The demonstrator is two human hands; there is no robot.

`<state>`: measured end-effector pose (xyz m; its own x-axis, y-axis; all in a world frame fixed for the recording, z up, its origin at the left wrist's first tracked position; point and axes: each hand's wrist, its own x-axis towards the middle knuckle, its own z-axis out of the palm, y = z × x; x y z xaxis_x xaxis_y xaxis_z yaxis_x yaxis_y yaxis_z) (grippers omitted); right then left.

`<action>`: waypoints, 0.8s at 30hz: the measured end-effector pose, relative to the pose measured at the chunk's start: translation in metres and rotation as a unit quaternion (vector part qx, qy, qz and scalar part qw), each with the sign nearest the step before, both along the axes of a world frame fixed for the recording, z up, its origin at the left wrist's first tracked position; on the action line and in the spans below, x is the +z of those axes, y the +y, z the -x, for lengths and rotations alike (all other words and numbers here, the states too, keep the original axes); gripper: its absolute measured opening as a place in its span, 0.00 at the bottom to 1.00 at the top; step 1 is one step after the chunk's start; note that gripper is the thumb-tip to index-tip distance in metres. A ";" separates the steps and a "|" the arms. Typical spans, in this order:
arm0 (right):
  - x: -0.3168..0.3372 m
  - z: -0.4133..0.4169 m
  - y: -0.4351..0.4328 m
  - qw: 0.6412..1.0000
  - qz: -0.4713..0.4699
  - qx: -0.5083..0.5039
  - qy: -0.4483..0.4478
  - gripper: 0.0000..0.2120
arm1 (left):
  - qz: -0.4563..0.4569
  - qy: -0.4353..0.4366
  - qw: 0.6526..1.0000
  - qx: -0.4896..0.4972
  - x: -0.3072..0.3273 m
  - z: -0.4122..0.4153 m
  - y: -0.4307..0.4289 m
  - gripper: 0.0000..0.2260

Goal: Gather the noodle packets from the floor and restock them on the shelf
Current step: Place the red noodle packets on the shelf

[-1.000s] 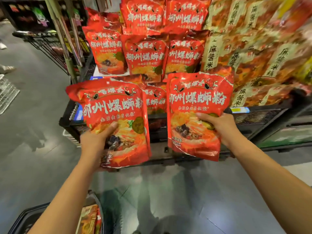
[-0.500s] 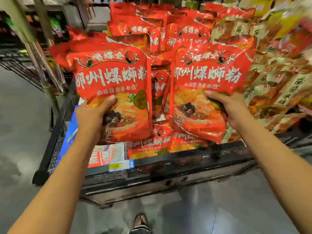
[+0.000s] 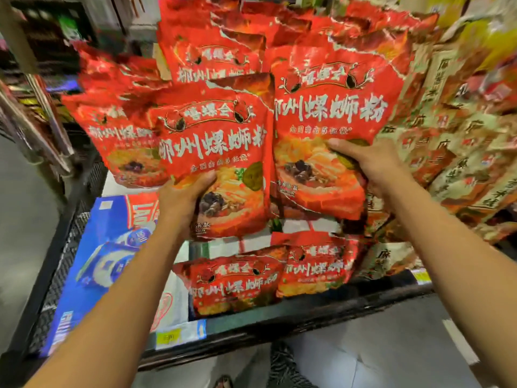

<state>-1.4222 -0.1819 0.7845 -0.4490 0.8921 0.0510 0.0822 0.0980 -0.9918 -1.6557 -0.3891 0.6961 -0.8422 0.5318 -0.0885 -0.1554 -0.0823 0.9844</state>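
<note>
Black wire shelf (image 3: 279, 324) holds piled red noodle packets (image 3: 232, 287), tan packets (image 3: 458, 169) at right, a flat blue carton (image 3: 106, 253) at left. Before the pile, side by side, left hand (image 3: 181, 203) grips left packet (image 3: 218, 141), right hand (image 3: 372, 163) grips right packet (image 3: 330, 107).

I hold two red packets: left packet (image 3: 218, 152) in my left hand (image 3: 181, 203), right packet (image 3: 330, 119) in my right hand (image 3: 375, 166). Two lower packets (image 3: 232, 284) lie beneath my hands; one blue box (image 3: 95, 245) lies to their left.
</note>
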 end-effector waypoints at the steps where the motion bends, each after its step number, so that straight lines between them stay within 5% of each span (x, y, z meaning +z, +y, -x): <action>1: -0.003 0.005 0.008 1.000 -0.002 0.011 -0.008 0.20 | 0.002 -0.003 1.000 0.008 -0.002 0.002 0.005 0.13; 5: -0.021 0.021 0.027 0.998 -0.026 0.048 -0.041 0.26 | 0.004 -0.016 0.998 0.056 -0.005 0.011 0.022 0.07; 11: -0.072 0.026 0.046 0.983 0.005 0.110 -0.145 0.17 | 0.065 -0.007 0.997 0.030 -0.028 0.018 0.034 0.08; 16: -0.116 0.021 0.039 0.977 0.069 0.099 -0.174 0.40 | 0.144 0.031 0.989 0.013 -0.048 0.007 0.033 0.13; 24: -0.126 0.020 0.039 0.978 0.136 0.072 -0.143 0.25 | 0.267 0.003 0.955 -0.129 -0.055 0.030 0.024 0.20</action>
<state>-1.4425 -0.1434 0.6590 -0.5321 0.7813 -0.3262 0.3653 -0.1357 -0.9209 -1.6854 -0.3654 0.6412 -0.6906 0.6018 -0.4011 -0.0968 0.4728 0.8759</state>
